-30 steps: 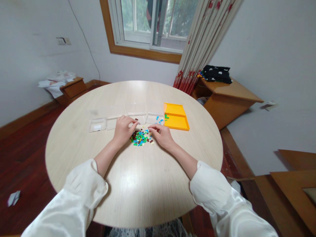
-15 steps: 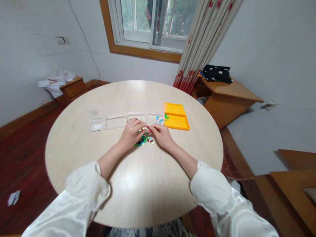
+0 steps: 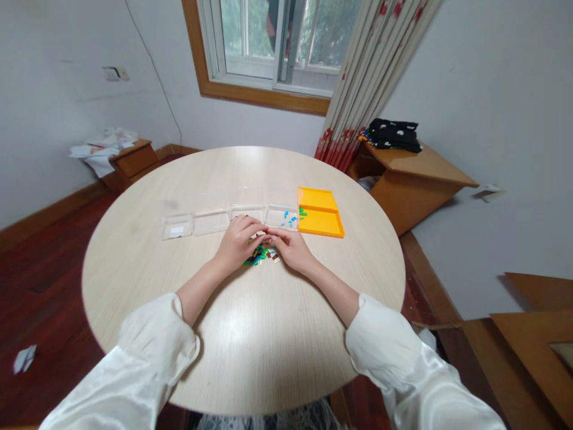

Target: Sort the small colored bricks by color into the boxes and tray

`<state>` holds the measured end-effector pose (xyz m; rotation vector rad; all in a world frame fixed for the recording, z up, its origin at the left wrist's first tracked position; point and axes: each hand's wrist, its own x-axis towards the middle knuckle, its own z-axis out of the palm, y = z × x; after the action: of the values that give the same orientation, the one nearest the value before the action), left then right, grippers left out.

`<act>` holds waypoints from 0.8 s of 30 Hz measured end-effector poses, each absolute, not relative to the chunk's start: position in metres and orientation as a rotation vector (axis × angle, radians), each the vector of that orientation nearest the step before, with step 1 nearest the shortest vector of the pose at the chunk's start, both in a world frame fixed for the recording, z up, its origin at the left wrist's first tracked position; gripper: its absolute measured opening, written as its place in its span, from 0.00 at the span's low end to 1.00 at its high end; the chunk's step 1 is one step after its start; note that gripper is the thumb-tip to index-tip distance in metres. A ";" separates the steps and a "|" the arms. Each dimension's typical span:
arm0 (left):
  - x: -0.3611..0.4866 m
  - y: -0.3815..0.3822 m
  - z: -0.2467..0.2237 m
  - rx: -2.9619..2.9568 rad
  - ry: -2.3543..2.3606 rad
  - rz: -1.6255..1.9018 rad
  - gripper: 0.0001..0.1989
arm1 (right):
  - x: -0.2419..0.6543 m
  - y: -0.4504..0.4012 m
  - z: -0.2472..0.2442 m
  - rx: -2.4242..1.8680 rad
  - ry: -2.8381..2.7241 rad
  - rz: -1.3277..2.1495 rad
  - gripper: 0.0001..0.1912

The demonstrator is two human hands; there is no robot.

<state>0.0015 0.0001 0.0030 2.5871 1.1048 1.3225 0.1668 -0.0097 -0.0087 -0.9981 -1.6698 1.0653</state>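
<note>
A pile of small mixed-colour plastic pieces [image 3: 259,255], mostly green, blue, brown and cream, lies on the table. Over its left and far side is my left hand [image 3: 242,242], fingers curled and thumb drawn in. My right hand [image 3: 293,248] comes from the other side, its fingertips meeting those of the left above the pile. Both hands look closed; whatever lies between the fingertips is too small to name. Beyond them, a clear box [image 3: 281,224] holds blue pieces, and green pieces [image 3: 303,212] lie in the yellow box [image 3: 329,233]. My left hand partly hides another clear box [image 3: 253,212].
More open clear boxes stand in the row at left, one [image 3: 210,222] with nothing visible inside and a smaller one [image 3: 166,235] with a white label. They rest on a round pale table [image 3: 264,340]. A wooden cabinet [image 3: 412,185] stands beyond its right edge.
My right hand's fingers have stretched and shifted slightly left, closer against the left fingertips. My left hand stays nearly in place. The boxes and pile look the same.
</note>
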 end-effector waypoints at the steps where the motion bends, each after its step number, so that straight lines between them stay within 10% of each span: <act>1: 0.001 0.000 0.003 2.593 1.106 1.341 0.10 | 0.167 -0.010 -0.008 -1.006 -1.638 1.140 0.17; 24: -0.001 0.000 0.002 2.244 1.302 1.479 0.06 | 0.197 -0.006 0.014 -0.993 -2.219 0.848 0.15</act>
<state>-0.0006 -0.0005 0.0022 2.2435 1.3016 1.4793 0.1975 -0.0064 0.0137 -0.9933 -2.2195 0.8480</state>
